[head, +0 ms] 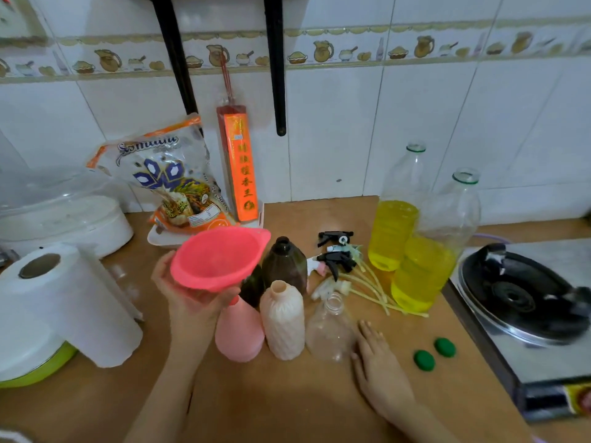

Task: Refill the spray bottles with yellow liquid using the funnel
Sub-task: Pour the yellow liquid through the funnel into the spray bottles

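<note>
While our left hand (188,298) cups the pink plastic funnel (219,259), spout down at the pink bottle's (239,334) neck, our right hand (380,362) rests flat and relaxed on the wooden worktop (287,404), nearer the two uncapped clear bottles of yellow liquid (412,266), none showing readable labels.

Five uncapped spray bottles (283,321) are clustered mid-worktop (287,394); trigger heads (335,260) are piled behind them, two liquid bottles (412,251) right of those, two caps (433,353) in front.
</note>
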